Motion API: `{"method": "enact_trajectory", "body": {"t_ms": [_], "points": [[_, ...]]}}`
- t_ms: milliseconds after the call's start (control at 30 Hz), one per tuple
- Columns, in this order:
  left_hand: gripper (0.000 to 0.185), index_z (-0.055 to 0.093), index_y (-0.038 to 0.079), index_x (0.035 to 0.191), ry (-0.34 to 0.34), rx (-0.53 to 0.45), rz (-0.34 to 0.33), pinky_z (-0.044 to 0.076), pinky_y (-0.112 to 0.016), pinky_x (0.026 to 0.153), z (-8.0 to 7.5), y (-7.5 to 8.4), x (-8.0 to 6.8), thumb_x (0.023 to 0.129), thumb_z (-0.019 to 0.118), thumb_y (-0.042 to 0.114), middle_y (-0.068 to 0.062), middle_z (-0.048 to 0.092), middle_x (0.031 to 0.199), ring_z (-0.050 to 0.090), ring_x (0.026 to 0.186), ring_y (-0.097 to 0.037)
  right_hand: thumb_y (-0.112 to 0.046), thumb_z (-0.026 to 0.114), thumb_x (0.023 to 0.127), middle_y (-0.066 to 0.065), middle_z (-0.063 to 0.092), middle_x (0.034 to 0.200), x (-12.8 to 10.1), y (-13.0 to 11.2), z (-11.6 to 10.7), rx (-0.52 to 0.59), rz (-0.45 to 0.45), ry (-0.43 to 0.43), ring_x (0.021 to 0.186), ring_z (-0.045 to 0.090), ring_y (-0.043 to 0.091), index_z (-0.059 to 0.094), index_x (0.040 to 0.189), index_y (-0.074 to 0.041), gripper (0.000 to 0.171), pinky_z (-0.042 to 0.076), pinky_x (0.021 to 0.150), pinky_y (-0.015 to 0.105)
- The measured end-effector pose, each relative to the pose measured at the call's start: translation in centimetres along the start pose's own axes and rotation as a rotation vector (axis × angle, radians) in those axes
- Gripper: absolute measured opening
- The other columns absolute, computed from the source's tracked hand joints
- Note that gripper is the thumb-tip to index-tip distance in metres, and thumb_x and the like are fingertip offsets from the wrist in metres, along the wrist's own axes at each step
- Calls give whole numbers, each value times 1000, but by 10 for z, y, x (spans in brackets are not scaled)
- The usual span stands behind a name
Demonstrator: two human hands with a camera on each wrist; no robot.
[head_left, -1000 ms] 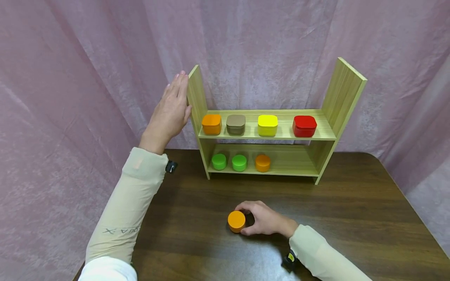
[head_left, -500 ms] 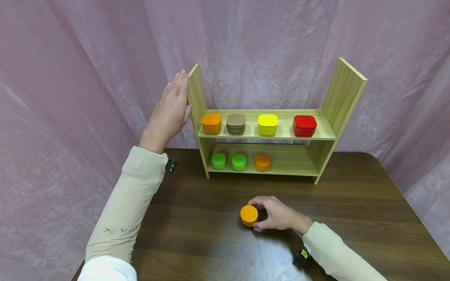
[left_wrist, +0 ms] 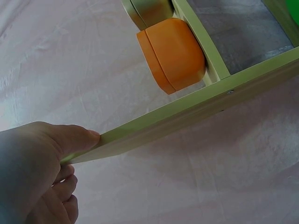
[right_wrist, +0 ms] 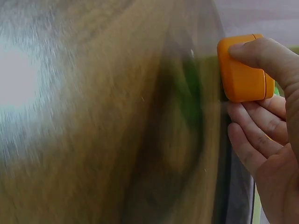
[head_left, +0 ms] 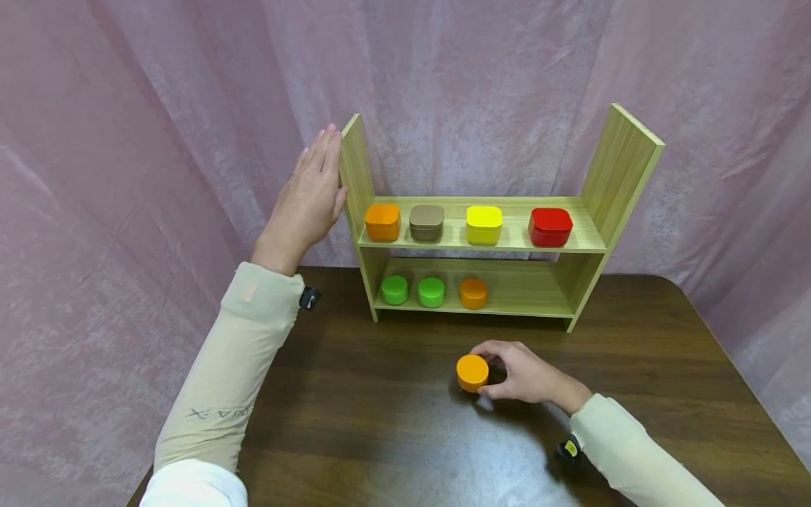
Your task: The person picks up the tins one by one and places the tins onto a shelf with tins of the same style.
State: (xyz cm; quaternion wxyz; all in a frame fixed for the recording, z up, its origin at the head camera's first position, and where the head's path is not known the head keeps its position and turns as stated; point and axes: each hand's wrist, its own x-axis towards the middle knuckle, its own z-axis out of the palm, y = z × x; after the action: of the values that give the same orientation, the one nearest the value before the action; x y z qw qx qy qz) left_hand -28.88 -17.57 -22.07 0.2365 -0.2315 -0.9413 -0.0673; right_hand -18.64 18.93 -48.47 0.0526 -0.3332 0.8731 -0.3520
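In the head view my right hand [head_left: 526, 374] pinches a round orange lidded container [head_left: 472, 373] between thumb and fingers, low over the table in front of the shelf. The right wrist view shows the thumb pressed on one side of this orange container [right_wrist: 245, 74], the fingers on the other. My left hand [head_left: 305, 197] rests, fingers straight, against the left side panel [head_left: 356, 158] of a small wooden shelf. Its thumb [left_wrist: 81, 138] lies along the panel's edge in the left wrist view.
On the upper board stand squarish orange [head_left: 383, 222], grey-brown [head_left: 426, 224], yellow [head_left: 484, 225] and red [head_left: 550, 227] containers. Two round green containers [head_left: 395, 290] and another round orange one [head_left: 473, 293] occupy the lower board. A pink curtain [head_left: 475, 84] hangs behind the dark wooden table [head_left: 355, 422].
My right hand has moved right and toward the shelf, carrying the round orange container along with it. The left hand stays against the side panel.
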Motion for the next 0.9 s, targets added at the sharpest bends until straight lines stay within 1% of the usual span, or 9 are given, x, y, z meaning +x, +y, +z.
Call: {"method": "enact_trajectory", "body": {"t_ms": [100,333,533,700,900], "points": [[78,13,-3,167,-1,0,-2,14,-50,136,0,0,1,106,60,11,-19,15,177,16,166,-34,-25,90,84,0,74,121,-3,2,-8,-19,19,18,105,71,18,66,129,-9,53,62,96,44],[79,13,-3,167,-4,3,-4,15,-50,136,0,-1,1,106,60,11,-20,15,177,16,166,-34,-24,91,82,-3,75,118,-9,9,-29,-71,62,76,105,71,16,68,127,-10,52,62,95,44],[79,12,-3,167,-5,5,2,14,-50,136,0,-1,1,106,60,11,-20,15,177,16,166,-34,-23,92,82,-5,75,117,-15,16,-49,-84,124,116,105,72,17,69,127,-14,52,61,96,48],[79,13,-3,167,-6,8,1,16,-51,136,-1,-1,2,106,60,12,-20,15,177,17,166,-34,-23,92,83,4,76,119,-20,27,-64,-99,147,137,106,73,24,68,129,-8,54,61,96,53],[79,13,-3,167,-3,11,0,17,-51,135,0,-2,2,106,60,11,-20,16,177,17,166,-34,-24,92,83,9,76,119,-24,35,-78,-112,197,164,105,74,27,67,130,-5,57,62,95,50]]}}
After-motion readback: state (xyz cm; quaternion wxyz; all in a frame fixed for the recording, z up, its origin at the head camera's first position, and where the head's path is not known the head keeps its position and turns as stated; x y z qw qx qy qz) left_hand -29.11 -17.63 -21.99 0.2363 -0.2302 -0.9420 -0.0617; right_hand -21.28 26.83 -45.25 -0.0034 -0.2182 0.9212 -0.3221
